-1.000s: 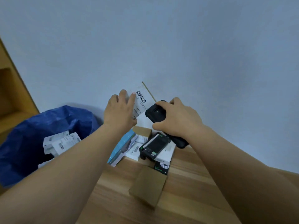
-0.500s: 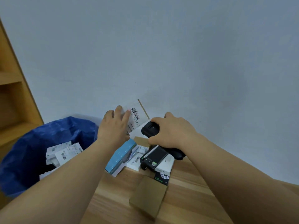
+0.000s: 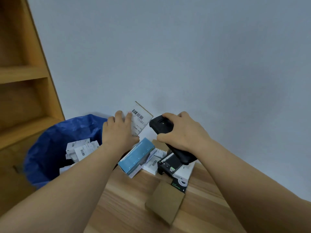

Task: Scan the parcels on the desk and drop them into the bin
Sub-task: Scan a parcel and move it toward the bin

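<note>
My left hand (image 3: 118, 132) holds up a flat cardboard parcel (image 3: 140, 118) with a white barcode label facing me, above the desk's far left corner. My right hand (image 3: 181, 133) grips a black handheld scanner (image 3: 161, 126), its head just right of the label. Below them a pile of parcels lies on the wooden desk (image 3: 131, 204): a blue box (image 3: 136, 157), a white labelled box (image 3: 154, 163), a black device box (image 3: 170, 165). The bin with a blue liner (image 3: 50, 145) stands left of the desk and holds several white labelled parcels (image 3: 81, 149).
A plain brown cardboard box (image 3: 165, 201) lies nearer to me on the desk, with a black-and-white box (image 3: 180, 181) behind it. A wooden shelf unit (image 3: 21, 73) rises at the left beyond the bin. A pale wall backs the desk.
The view has tilted and shifted, so hands and parcels sit lower in the picture. The parcel and scanner keep their positions relative to each other; both grips are unchanged.
</note>
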